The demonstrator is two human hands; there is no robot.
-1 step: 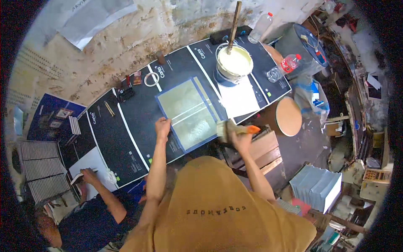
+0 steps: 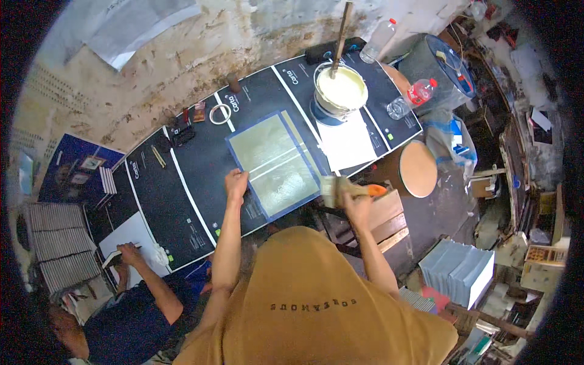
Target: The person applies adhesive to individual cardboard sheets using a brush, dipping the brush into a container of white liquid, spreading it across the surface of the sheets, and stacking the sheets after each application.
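A greenish-grey cover sheet with blue borders and a pale centre strip lies on the black table, its near part shiny and whitish. At its left edge, my left hand has curled fingers, with thumb and fingertips gripping the edge. My right hand is closed around a wide flat brush with pale bristles and an orange handle end. The bristles are beside the sheet's near right corner; whether they touch it is unclear. Farther back, a bucket of cream-coloured paste has a wooden stick standing in it.
White sheets lie under and before the bucket. Two plastic bottles stand or lie at the right. A tape roll is at the back. At left, a co-worker's hand works over white paper. A round stool stands right.
My right hand and the brush have shifted slightly to the right, toward the outside of the sheet's edge. My left hand stays at the left edge.
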